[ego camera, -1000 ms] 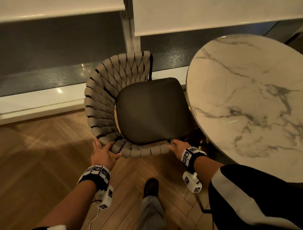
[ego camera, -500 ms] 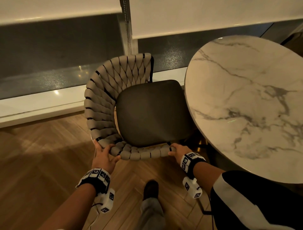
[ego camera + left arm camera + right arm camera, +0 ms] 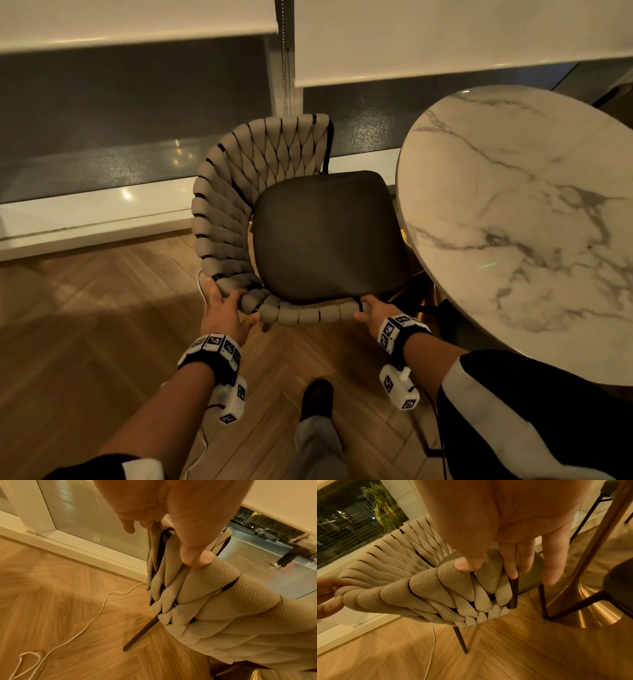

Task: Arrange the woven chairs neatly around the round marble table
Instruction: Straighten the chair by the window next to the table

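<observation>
Compared with the earlier head frames, the woven chair (image 3: 274,219) sits slightly closer to the round marble table (image 3: 513,222); both hands remain on its backrest rim.

Position: the chair stands on the herringbone wood floor (image 3: 85,325), between the window sill and the person. Its dark seat cushion (image 3: 325,236) faces right, with the front edge of the seat meeting, and apparently passing just under, the table's left edge.

Left hand (image 3: 224,315): grips the rim at the near-left curve of the backrest. In the left wrist view the thumb (image 3: 195,555) presses down on the knitted band, and the other fingers curl over the far side of the rim.

Right hand (image 3: 373,311): holds the near-right end of the rim. In the right wrist view the thumb (image 3: 467,563) pinches the woven band while the fingers (image 3: 511,566) lie along the dark frame post.

Governing relation: the table lies to the right of both hands, and the chair's front-to-back axis runs left to right. The right hand is the nearer to the table edge. Judgement: any further tucking calls for a rightward push, with little clearance left at the gold pedestal base (image 3: 590,599).

Hazard: a white cable (image 3: 85,626) lies loose on the floor near the chair's rear leg.
</observation>
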Demonstrator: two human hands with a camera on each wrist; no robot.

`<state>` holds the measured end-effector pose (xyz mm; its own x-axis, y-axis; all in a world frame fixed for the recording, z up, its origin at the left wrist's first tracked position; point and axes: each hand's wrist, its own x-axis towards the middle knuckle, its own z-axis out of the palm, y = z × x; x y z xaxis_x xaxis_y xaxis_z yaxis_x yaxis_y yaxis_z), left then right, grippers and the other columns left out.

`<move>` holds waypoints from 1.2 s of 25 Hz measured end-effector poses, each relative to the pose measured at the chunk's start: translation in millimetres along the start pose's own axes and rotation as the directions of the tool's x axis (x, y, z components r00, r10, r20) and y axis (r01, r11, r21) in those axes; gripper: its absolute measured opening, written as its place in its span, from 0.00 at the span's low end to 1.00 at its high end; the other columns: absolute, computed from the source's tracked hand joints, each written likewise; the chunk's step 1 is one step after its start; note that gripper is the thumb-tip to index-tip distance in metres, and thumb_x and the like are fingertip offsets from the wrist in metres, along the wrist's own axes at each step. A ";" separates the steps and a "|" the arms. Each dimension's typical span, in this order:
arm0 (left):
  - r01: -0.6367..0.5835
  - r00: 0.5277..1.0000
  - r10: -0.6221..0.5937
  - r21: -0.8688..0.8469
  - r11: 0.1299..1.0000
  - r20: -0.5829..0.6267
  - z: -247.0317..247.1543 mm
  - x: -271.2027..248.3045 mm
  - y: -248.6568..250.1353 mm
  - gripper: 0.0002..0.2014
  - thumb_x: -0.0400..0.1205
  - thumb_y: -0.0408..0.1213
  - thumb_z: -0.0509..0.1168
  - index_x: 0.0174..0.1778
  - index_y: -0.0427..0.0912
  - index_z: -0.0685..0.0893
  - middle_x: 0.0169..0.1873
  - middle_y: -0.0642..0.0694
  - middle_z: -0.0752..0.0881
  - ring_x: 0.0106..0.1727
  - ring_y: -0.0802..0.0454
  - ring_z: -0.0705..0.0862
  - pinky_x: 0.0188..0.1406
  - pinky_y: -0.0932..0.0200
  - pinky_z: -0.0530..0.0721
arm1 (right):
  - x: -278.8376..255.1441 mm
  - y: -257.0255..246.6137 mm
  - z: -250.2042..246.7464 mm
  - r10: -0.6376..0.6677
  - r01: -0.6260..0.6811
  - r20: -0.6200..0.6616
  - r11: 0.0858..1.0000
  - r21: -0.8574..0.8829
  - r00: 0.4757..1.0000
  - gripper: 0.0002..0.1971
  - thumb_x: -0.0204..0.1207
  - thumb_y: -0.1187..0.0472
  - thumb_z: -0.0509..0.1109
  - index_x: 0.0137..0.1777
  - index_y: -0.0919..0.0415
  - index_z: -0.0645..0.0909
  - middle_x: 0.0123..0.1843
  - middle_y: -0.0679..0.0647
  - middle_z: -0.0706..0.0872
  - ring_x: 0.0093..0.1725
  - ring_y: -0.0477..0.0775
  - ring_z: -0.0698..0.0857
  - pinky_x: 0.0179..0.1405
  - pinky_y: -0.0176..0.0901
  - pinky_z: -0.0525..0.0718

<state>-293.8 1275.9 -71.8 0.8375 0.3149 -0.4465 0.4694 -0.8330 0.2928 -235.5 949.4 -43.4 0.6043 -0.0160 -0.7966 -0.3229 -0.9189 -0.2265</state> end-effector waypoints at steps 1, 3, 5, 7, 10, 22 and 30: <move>0.000 1.000 0.000 0.004 1.000 -0.001 1.7 -1.9 0.9 0.30 0.71 0.55 0.75 0.68 0.60 0.74 0.84 0.39 0.40 0.75 0.29 0.71 0.75 0.39 0.73 | -1.4 2.1 0.0 -0.004 0.004 0.002 1.000 -0.011 1.000 0.25 0.82 0.43 0.62 0.78 0.44 0.66 0.59 0.57 0.83 0.52 0.57 0.84 0.56 0.51 0.84; -0.003 1.000 0.003 0.011 1.000 0.008 6.0 -6.7 4.0 0.30 0.72 0.56 0.74 0.69 0.60 0.73 0.84 0.39 0.39 0.74 0.29 0.72 0.75 0.39 0.74 | -4.2 5.1 -1.7 -0.008 0.008 0.004 1.000 -0.028 1.000 0.25 0.81 0.41 0.62 0.77 0.43 0.66 0.55 0.54 0.83 0.51 0.56 0.84 0.59 0.54 0.86; -0.001 1.000 0.001 -0.010 1.000 0.003 10.4 -12.2 5.2 0.30 0.72 0.55 0.74 0.70 0.60 0.73 0.84 0.40 0.38 0.75 0.30 0.71 0.75 0.39 0.73 | -9.2 7.8 -3.0 -0.008 0.008 -0.003 1.000 -0.029 1.000 0.26 0.81 0.42 0.62 0.78 0.43 0.65 0.57 0.54 0.83 0.52 0.57 0.85 0.61 0.56 0.85; -0.008 1.000 0.007 -0.033 0.999 -0.022 14.6 -17.0 3.7 0.32 0.73 0.55 0.73 0.73 0.60 0.71 0.85 0.40 0.39 0.77 0.31 0.69 0.76 0.39 0.73 | -14.9 13.6 -0.5 -0.021 0.020 -0.023 0.999 -0.027 1.000 0.29 0.81 0.42 0.62 0.81 0.41 0.61 0.65 0.57 0.84 0.59 0.60 0.86 0.63 0.56 0.84; -0.017 0.999 0.014 -0.071 0.997 -0.045 21.8 -21.5 6.9 0.37 0.76 0.53 0.71 0.79 0.61 0.60 0.84 0.38 0.40 0.79 0.31 0.67 0.75 0.38 0.73 | -25.3 25.3 2.8 -0.048 0.046 -0.053 0.998 -0.044 0.997 0.33 0.81 0.45 0.63 0.83 0.36 0.54 0.70 0.59 0.83 0.61 0.61 0.86 0.63 0.55 0.85; 0.070 0.996 -0.080 0.193 0.979 0.044 33.7 -41.3 48.1 0.32 0.75 0.71 0.55 0.75 0.65 0.68 0.81 0.21 0.44 0.83 0.25 0.41 0.82 0.32 0.52 | -32.2 43.2 11.8 -0.144 0.150 0.059 0.980 -0.130 0.988 0.46 0.81 0.55 0.66 0.85 0.39 0.34 0.90 0.50 0.38 0.88 0.61 0.49 0.86 0.59 0.56; 0.104 0.986 -0.116 0.102 0.989 0.121 17.8 -46.6 59.0 0.34 0.75 0.67 0.62 0.77 0.61 0.67 0.82 0.25 0.40 0.84 0.28 0.41 0.83 0.35 0.55 | -31.2 37.9 -4.7 -0.116 0.119 0.041 0.987 -0.111 0.992 0.39 0.82 0.53 0.63 0.86 0.38 0.44 0.86 0.56 0.64 0.73 0.59 0.78 0.66 0.47 0.82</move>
<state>-310.2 1204.0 -48.8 0.7372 0.3518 -0.5769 0.5229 -0.8378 0.1573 -263.1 913.2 -24.6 0.6071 0.1065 -0.7874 -0.1655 -0.9523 -0.2563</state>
